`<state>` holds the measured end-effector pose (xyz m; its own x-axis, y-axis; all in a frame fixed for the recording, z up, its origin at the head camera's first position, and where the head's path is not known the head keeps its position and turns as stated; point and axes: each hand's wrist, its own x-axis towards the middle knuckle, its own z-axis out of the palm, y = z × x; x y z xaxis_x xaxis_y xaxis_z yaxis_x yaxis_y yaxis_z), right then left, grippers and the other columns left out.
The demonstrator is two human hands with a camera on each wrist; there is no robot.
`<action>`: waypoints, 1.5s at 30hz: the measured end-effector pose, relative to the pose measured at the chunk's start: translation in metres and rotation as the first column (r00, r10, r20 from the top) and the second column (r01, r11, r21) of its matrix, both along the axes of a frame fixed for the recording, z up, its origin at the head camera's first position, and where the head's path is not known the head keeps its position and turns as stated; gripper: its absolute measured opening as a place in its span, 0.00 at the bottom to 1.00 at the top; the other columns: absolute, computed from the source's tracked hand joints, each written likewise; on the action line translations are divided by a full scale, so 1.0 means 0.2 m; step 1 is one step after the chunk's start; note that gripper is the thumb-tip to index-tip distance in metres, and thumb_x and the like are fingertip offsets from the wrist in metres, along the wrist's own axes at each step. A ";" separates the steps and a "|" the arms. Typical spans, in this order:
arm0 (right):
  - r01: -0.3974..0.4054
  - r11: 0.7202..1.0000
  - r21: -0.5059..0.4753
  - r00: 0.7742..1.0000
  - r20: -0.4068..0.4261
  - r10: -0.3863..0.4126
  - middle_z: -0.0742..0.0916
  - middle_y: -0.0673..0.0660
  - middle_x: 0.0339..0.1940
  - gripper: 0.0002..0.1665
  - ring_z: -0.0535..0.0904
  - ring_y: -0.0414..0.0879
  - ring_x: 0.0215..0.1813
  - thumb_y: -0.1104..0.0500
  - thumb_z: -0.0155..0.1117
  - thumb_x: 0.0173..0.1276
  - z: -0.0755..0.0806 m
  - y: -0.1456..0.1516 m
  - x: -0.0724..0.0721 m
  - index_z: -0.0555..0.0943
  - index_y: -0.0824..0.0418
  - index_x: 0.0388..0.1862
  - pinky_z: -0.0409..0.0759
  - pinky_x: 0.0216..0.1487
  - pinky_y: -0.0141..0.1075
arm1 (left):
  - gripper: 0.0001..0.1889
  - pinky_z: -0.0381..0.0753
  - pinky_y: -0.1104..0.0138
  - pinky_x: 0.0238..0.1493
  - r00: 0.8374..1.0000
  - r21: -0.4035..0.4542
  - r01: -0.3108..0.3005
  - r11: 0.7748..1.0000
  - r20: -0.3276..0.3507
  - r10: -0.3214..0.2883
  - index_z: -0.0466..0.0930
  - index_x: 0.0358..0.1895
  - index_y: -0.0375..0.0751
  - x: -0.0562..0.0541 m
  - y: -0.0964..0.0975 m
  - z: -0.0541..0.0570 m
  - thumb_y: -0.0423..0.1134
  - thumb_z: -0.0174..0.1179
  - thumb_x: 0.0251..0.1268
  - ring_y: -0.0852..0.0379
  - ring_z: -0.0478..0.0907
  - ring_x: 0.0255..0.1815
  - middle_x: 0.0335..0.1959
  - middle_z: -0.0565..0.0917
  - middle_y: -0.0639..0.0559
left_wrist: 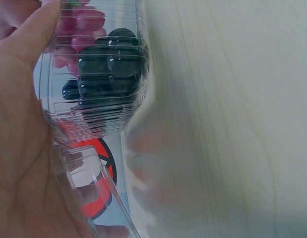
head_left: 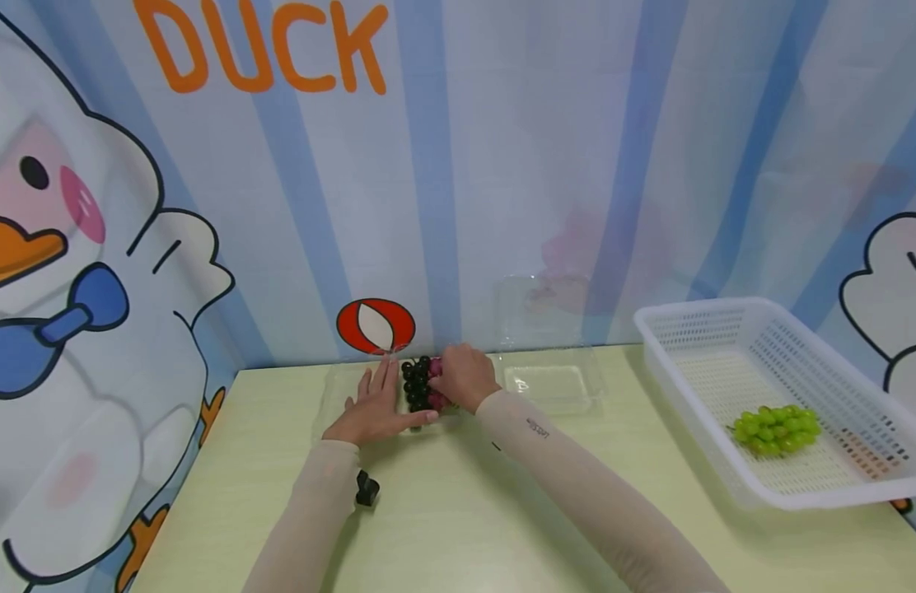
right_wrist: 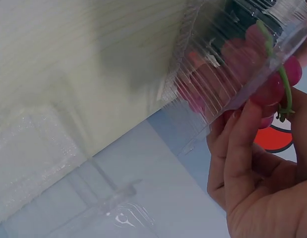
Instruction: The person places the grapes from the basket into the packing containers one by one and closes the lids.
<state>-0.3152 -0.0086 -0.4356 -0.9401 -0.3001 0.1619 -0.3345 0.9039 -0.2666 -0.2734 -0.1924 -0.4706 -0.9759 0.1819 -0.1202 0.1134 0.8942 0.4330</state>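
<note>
Booth-like work spot, kind of room unclear: pale wood-grain counter (head_left: 443, 527); striped cartoon-duck cloth (head_left: 517, 165) hangs along its far edge.

Head view: looking forward and down from farther off, taking in table (head_left: 443, 527) and striped backdrop (head_left: 502, 165). Wrist views: peering close past left hand (left_wrist: 27, 129) and right hand (right_wrist: 265, 168), sharing clear container (left_wrist: 103, 130) and pink grapes (right_wrist: 269, 90).

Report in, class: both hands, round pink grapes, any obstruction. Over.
Left hand touching clear rectangular plastic box. Right hand gripping pink grapes, partly inside box, beside round black grapes. No obstruction seen.
</note>
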 end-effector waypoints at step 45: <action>-0.176 0.984 0.011 0.965 0.201 0.170 0.84 0.54 0.33 0.10 0.78 0.44 0.33 0.57 0.70 0.70 0.01 -0.02 0.05 0.84 0.64 0.39 0.84 0.45 0.38 | 0.70 0.45 0.23 0.68 1.000 0.007 -0.008 1.000 -0.010 0.008 0.32 0.84 0.43 -0.02 0.00 -0.02 0.83 0.56 0.49 0.33 0.33 0.83 0.85 0.33 0.46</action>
<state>-0.3061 -0.0117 -0.4345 -0.8857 -0.4630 -0.0330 -0.4298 0.8448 -0.3187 -0.2765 -0.1923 -0.4752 -0.9785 0.1751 -0.1090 0.1109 0.8922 0.4379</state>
